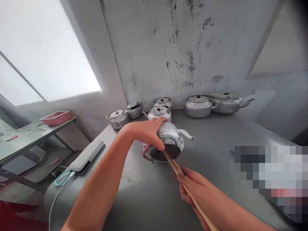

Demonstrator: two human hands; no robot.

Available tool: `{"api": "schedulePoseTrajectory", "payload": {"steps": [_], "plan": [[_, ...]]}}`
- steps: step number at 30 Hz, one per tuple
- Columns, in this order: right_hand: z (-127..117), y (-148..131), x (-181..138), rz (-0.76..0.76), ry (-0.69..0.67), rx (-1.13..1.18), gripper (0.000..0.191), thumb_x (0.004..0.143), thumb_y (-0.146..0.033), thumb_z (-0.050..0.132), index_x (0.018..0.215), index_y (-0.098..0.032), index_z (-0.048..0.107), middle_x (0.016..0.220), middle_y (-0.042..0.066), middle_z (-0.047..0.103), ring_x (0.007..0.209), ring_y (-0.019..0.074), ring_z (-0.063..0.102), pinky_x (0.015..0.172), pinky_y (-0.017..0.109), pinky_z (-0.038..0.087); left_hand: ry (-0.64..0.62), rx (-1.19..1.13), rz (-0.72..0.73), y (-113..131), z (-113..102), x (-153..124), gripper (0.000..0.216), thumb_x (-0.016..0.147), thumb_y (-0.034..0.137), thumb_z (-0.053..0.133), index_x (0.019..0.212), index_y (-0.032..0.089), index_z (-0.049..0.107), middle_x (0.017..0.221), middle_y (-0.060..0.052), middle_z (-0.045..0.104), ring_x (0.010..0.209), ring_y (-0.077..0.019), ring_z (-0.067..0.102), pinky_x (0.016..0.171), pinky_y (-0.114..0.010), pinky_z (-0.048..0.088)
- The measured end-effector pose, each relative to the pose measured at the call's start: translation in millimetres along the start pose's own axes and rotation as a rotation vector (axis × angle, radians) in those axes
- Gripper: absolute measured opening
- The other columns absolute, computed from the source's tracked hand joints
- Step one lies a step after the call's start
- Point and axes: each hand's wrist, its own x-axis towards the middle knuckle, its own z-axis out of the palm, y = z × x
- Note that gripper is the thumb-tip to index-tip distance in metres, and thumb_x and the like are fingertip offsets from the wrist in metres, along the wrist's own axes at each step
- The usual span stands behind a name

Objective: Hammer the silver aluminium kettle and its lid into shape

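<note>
A silver kettle (169, 130) lies tipped on its side on the grey table, its dark round opening facing me and its spout pointing right. Red-and-white and green-and-white cord is wrapped about its handle and rim. My left hand (152, 131) grips the kettle's body from above, fingers curled over it. In my right hand (196, 186) is a wooden stick (174, 165), fingers wrapped round it. The stick's far end reaches the kettle's opening; its tip is hidden inside or behind the rim.
Several silver kettles stand along the wall, among them a large kettle (226, 102) at the right. A grey power bank (88, 155) with a cable lies at the table's left edge. A pink basket (56, 118) sits on a side table. A pixelated patch covers the right.
</note>
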Motion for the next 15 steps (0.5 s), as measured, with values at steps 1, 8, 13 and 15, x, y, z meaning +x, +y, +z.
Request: {"api": "schedulePoseTrajectory", "payload": {"steps": [1,8,13,15], "plan": [[-0.8,1.0,0.8,0.001,-0.011,-0.020,0.033,0.103,-0.042,0.030,0.081,-0.023,0.046,0.070,-0.005,0.041,0.046,0.0083,0.039,0.034,0.018,0.040,-0.004,-0.007,0.006,-0.3,0.1,-0.1,0.116,0.065,0.055,0.070,0.159,0.031,0.006,0.157,-0.010,0.036,0.115,-0.0277,0.060,0.082,-0.030,0.051],[0.5,6.4,-1.8,-0.084,-0.058,-0.079,0.028,0.104,-0.037,0.027,0.095,-0.023,0.050,0.068,-0.005,0.042,0.054,0.0107,0.040,0.040,0.018,0.044,-0.010,-0.036,0.085,-0.8,0.1,-3.4,0.118,0.065,0.077,0.068,0.159,0.034,0.012,0.165,-0.005,0.022,0.138,-0.0322,0.043,0.101,-0.034,0.044],[0.4,-0.5,-9.4,-0.038,-0.084,-0.064,0.022,0.102,-0.034,0.036,0.092,-0.023,0.051,0.068,-0.004,0.045,0.055,0.0099,0.045,0.043,0.016,0.037,-0.019,-0.057,0.069,1.2,-2.4,-5.2,0.119,0.062,0.076,0.070,0.157,0.032,0.014,0.160,-0.007,0.034,0.132,-0.0326,0.049,0.095,-0.033,0.045],[-0.5,-1.2,-10.0,-0.002,-0.089,-0.072,0.020,0.101,-0.031,0.036,0.089,-0.023,0.050,0.067,-0.004,0.046,0.054,0.0099,0.045,0.043,0.016,0.036,-0.042,-0.070,0.070,1.7,-4.2,-6.3,0.118,0.060,0.070,0.075,0.154,0.030,0.016,0.149,-0.008,0.047,0.121,-0.0307,0.057,0.087,-0.031,0.047]]}}
